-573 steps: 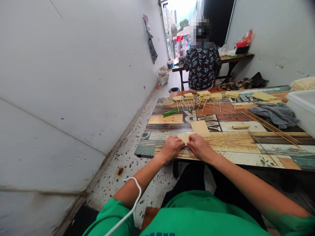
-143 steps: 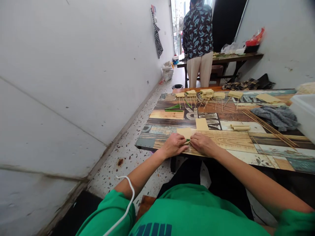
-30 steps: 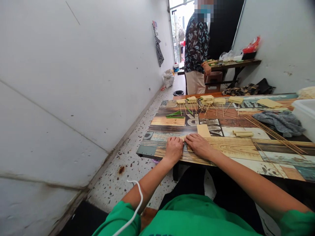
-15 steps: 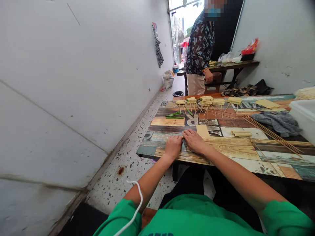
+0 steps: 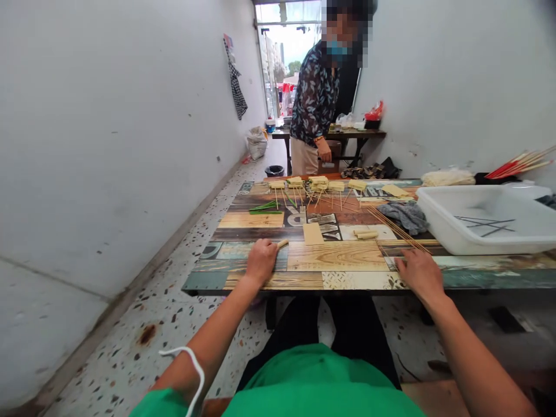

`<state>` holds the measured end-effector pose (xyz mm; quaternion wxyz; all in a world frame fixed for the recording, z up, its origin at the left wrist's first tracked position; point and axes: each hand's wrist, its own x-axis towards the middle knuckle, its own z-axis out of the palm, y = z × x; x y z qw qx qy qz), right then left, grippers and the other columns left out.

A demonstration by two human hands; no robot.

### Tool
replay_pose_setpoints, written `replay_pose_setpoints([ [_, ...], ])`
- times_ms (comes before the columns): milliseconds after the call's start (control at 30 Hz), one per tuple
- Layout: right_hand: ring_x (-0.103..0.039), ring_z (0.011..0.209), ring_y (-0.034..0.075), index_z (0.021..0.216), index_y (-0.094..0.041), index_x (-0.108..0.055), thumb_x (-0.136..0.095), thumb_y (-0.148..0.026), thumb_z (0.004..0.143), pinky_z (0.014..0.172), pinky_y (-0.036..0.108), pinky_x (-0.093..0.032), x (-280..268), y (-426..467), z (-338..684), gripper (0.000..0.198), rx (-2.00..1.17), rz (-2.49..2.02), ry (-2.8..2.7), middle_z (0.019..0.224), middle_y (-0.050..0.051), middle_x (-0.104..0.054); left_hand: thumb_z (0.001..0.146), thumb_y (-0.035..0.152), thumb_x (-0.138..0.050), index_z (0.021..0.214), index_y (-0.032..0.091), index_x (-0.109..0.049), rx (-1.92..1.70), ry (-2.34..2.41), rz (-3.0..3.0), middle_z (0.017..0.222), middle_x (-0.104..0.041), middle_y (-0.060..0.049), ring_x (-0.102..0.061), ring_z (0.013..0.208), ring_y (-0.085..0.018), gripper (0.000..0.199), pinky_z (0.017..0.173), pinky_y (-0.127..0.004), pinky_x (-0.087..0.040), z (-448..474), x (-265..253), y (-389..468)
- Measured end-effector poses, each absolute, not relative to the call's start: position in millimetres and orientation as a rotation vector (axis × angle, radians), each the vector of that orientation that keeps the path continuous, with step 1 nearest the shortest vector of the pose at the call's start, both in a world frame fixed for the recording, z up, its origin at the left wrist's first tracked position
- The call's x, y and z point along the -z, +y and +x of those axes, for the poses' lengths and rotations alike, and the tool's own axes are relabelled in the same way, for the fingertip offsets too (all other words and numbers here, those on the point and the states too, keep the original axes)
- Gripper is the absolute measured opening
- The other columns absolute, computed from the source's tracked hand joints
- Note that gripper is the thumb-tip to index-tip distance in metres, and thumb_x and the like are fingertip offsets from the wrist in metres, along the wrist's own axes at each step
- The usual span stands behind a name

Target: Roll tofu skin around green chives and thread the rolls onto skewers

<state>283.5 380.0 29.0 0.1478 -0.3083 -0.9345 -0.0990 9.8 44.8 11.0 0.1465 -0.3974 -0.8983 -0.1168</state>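
Note:
My left hand [image 5: 261, 260] is closed around a rolled tofu sheet [image 5: 282, 244], whose pale end sticks out to the right of the fingers. My right hand [image 5: 420, 271] is at the table's front, fingers apart, just below the near ends of a bundle of wooden skewers [image 5: 397, 229]. A single thin skewer [image 5: 384, 255] lies by its fingertips; whether they touch is unclear. Between the hands a flat yellow tofu sheet [image 5: 313, 234] lies on the table. Two finished rolls [image 5: 365, 234] rest side by side farther right.
Skewered rolls [image 5: 318, 184] line the table's far side, with green stalks [image 5: 264, 207] at left. A grey cloth [image 5: 403, 216] lies beside a white tub [image 5: 482, 246] holding dark sticks. Beyond the table a person [image 5: 313, 92] stands near another table [image 5: 362, 134].
My right hand has left the roll beside my left hand and moved right to the skewers. The left hand keeps the roll. The view has turned right, and the other person leans more.

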Motion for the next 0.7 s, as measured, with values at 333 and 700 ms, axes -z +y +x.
replay_pose_setpoints([
  [333, -0.064, 0.09, 0.024, 0.091, -0.013, -0.07, -0.044, -0.027, 0.095, 0.073, 0.032, -0.043, -36.5, 363.2, 249.2, 0.03, 0.085, -0.952, -2.865, 0.096, 0.014, -0.07, 0.096, 0.025, -0.053, 0.085, 0.018, -0.071, 0.412, -2.575, -1.117, 0.088, -0.066, -0.006, -0.056, 0.086, -0.018, 0.022, 0.077, -0.029, -0.042, 9.5, -7.7, 44.5],
  [700, -0.066, 0.071, 0.022, 0.092, -0.017, -0.067, -0.044, -0.038, 0.09, 0.065, 0.03, -0.048, -36.3, 317.5, 266.3, 0.032, -0.193, -0.557, -2.385, 0.083, 0.01, -0.072, 0.097, 0.026, -0.052, 0.088, 0.017, -0.071, 0.413, -2.604, -1.085, 0.089, -0.065, -0.007, -0.054, 0.086, -0.018, 0.023, 0.078, -0.029, -0.041, 9.4, -7.9, 46.8],
])
